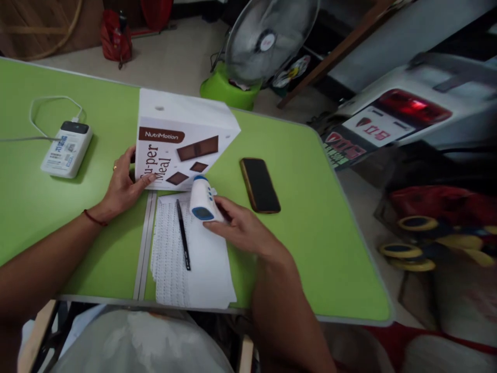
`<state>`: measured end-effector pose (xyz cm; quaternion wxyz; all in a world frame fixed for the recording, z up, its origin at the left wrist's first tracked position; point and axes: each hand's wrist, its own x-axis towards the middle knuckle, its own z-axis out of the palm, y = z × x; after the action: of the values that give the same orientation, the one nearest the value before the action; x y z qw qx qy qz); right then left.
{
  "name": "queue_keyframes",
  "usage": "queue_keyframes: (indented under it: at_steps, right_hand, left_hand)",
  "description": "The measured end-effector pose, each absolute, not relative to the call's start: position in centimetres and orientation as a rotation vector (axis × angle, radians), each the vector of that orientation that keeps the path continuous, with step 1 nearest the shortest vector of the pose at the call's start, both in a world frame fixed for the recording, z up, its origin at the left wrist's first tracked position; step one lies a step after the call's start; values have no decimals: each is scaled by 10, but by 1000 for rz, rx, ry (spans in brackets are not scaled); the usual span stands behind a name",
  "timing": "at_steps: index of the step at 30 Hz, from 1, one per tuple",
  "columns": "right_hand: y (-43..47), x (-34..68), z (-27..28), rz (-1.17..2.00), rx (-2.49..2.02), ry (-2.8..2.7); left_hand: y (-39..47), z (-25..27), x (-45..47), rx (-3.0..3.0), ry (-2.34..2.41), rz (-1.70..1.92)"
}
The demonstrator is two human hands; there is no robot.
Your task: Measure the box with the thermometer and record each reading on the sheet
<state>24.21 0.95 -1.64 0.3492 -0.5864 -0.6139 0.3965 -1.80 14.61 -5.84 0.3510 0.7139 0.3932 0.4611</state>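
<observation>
My left hand (130,178) grips the lower left edge of a white box (186,124) printed "NutriMotion", its thumb on the front face and the fingers hidden behind. The box stands on the green table. In my right hand (240,223) is a white and blue infrared thermometer (202,199), its small screen facing me and its far end close to the box front. Some of the right fingers are hidden. Below it lie sheets of paper (209,269) covered partly in small writing, with a black pen (183,235) across them.
A phone (260,185) lies right of the box on the green table (310,248). At left is a white power bank (68,150) with a cable. Beyond the table stand a fan (267,41), a red bag (116,39) and, at right, a white scooter (411,103).
</observation>
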Motion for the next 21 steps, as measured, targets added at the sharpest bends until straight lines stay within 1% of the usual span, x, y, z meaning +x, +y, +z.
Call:
queue_keyframes:
  at_steps: [4, 9, 14, 17, 19, 21]
  right_hand:
    - [7, 263, -22, 807, -1796, -1719]
    - [8, 269, -40, 386, -2057, -1867]
    - [9, 265, -44, 221, -2094, -1918]
    - [6, 250, -34, 14, -1983, -1839]
    - [3, 234, -28, -9, -1855, -1760]
    - [1, 217, -27, 205, -1733, -1793]
  left_hand:
    - [150, -64, -16, 1912, 1034, 1205]
    - [150, -67, -17, 1873, 1004, 1153]
    - [147, -68, -19, 1774, 1045, 1192]
    - [142, -64, -19, 1692, 1140, 1204]
    - [136, -57, -17, 1698, 1179, 1183]
    - [128, -48, -15, 1688, 1137, 1162]
